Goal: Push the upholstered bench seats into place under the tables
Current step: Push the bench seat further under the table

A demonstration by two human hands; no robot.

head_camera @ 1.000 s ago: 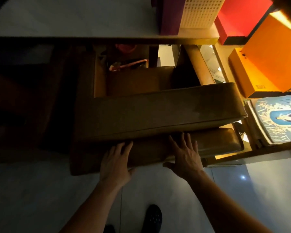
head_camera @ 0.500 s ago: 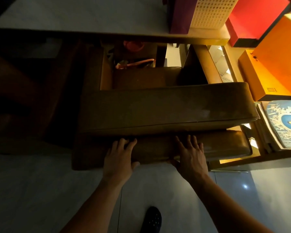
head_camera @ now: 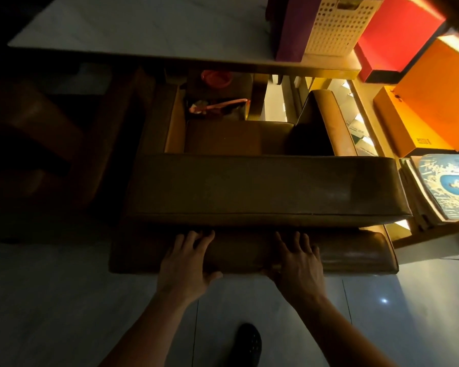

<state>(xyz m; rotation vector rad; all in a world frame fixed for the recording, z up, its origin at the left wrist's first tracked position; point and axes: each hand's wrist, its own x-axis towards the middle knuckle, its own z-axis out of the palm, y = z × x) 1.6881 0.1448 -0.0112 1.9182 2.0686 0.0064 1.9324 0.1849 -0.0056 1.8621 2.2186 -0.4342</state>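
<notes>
A brown upholstered bench seat (head_camera: 355, 254) lies low on the floor in front of me, partly under the padded back (head_camera: 263, 189) of a brown sofa-like seat. My left hand (head_camera: 186, 260) presses flat on the bench's near edge, fingers spread. My right hand (head_camera: 297, 260) rests flat on the same edge, a little to the right. Beyond stands a white-topped table (head_camera: 143, 30), its near edge above the seats. Another brown cushion (head_camera: 236, 137) sits under the table.
A purple and white perforated box (head_camera: 337, 25) stands on the table's right end. Red (head_camera: 398, 35) and orange boxes (head_camera: 435, 102) stack at right, above a blue printed board (head_camera: 451, 186). A dark wooden chair (head_camera: 51, 144) is at left. My black shoe (head_camera: 247, 343) is on pale floor tiles.
The low bench seat has slid farther under the padded seat, toward the table. Both hands moved forward with it, staying flat on its near edge.
</notes>
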